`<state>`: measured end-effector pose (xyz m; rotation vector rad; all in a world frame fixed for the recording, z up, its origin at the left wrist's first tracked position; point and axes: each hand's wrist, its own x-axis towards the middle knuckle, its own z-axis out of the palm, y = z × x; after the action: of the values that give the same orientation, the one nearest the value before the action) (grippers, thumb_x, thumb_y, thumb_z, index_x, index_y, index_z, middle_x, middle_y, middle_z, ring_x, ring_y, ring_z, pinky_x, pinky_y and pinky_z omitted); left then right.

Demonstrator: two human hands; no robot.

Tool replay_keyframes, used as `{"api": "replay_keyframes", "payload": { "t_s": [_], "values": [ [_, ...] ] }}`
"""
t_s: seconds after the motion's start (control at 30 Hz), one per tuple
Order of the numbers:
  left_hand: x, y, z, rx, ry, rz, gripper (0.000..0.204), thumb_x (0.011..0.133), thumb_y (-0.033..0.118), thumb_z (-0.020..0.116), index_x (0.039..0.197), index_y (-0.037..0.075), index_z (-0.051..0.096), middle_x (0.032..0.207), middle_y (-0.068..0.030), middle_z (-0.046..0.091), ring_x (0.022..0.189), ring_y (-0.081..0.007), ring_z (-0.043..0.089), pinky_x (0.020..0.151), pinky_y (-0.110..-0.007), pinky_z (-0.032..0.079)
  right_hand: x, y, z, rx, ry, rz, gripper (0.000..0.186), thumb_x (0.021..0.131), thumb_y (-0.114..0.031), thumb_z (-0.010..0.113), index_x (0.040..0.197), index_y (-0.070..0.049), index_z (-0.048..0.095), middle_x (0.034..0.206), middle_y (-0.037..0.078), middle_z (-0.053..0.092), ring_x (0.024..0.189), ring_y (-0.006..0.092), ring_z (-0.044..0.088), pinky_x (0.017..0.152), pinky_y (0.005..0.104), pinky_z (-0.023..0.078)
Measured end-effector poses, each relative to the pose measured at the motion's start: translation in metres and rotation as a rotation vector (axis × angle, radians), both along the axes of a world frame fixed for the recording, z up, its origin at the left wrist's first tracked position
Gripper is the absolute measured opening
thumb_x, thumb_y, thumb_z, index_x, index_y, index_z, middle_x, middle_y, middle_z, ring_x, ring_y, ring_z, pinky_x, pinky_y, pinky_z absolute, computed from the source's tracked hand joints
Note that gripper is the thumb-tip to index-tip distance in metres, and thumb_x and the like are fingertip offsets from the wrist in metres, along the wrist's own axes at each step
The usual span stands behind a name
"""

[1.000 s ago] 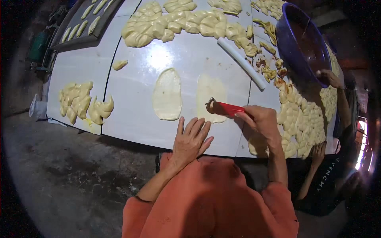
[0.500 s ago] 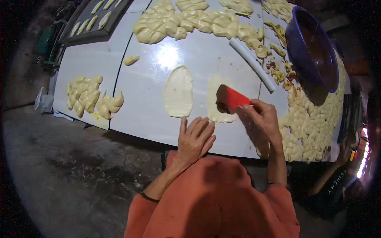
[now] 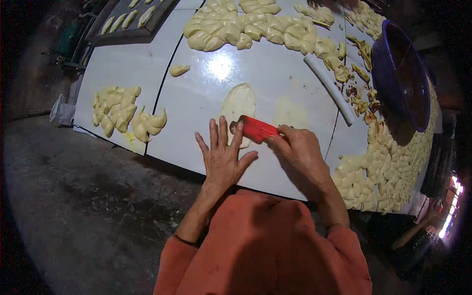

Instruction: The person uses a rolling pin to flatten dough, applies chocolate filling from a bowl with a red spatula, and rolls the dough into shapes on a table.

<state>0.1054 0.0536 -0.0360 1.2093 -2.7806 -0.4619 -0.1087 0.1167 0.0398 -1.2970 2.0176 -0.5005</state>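
Right hand (image 3: 300, 152) is closed around one end of a red scraper (image 3: 255, 129), fingers wrapped over its upper edge and thumb side hidden beneath. Its blade lies low over the near end of a flattened oval of pale dough (image 3: 238, 105) at the centre of the frame. Left hand (image 3: 223, 157) is spread flat, fingers fanned, fingertips (image 3: 239, 127) touching the near edge of the same dough piece and meeting the scraper's left end. It grips nothing.

Dough handling, as a judgement: the oval looks soft, thin and tacky, likely to stretch or tear if lifted by one edge. Support it from beneath with the scraper blade, or take it at both long ends. The scraper appears stiff and light; hold it at the back edge, away from the blade.

To the right of the oval, a faint pale smear (image 3: 290, 110) marks the white bench (image 3: 132, 69). A white rod (image 3: 329, 88) lies diagonally beyond it, toward the upper right. A dark blue basin (image 3: 400, 78) stands tilted at the right edge, beside scattered scraps.

Shaped dough pieces lie in a heap (image 3: 246, 27) along the top of the frame, a smaller group (image 3: 125, 115) at the left, and a dense mass (image 3: 388, 172) at the lower right. A dark tray (image 3: 132, 19) with further pieces sits upper left.
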Motion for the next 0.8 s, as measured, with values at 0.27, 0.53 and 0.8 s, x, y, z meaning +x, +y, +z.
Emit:
{"api": "replay_keyframes", "payload": {
  "t_s": [0.27, 0.53, 0.8],
  "values": [
    [0.026, 0.0, -0.01, 0.012, -0.031, -0.063, 0.083, 0.093, 0.069, 0.058, 0.161, 0.025, 0.039, 0.168, -0.0287, 0.019, 0.154, -0.0531, 0.014, 0.113, -0.082, 0.006, -0.022, 0.014, 0.0, -0.008, -0.051, -0.044, 0.033, 0.096, -0.034, 0.068, 0.106, -0.003, 0.074, 0.079, 0.019, 0.071, 0.074, 0.0325, 0.072, 0.068, 0.0436, 0.054],
    [0.025, 0.003, -0.002, 0.06, -0.008, 0.009, 0.071, 0.096, 0.054, 0.066, 0.157, 0.023, 0.047, 0.168, -0.0281, 0.021, 0.156, -0.048, 0.016, 0.118, -0.074, 0.004, -0.111, 0.041, 0.015, -0.124, -0.578, -0.524, 0.03, 0.099, -0.027, 0.071, 0.109, 0.001, 0.074, 0.078, -0.003, 0.064, 0.065, 0.0053, 0.054, 0.057, 0.0245, 0.043],
    [0.015, 0.01, -0.018, -0.079, 0.009, -0.003, 0.061, 0.1, 0.048, 0.061, 0.153, 0.019, 0.054, 0.164, -0.0253, 0.033, 0.154, -0.0497, 0.023, 0.12, -0.071, 0.012, -0.334, 0.137, 0.084, -0.357, 0.566, -0.807, 0.04, 0.095, -0.041, 0.072, 0.101, -0.002, 0.078, 0.077, 0.012, 0.072, 0.069, 0.0213, 0.068, 0.065, 0.0391, 0.05]
  ]
}}
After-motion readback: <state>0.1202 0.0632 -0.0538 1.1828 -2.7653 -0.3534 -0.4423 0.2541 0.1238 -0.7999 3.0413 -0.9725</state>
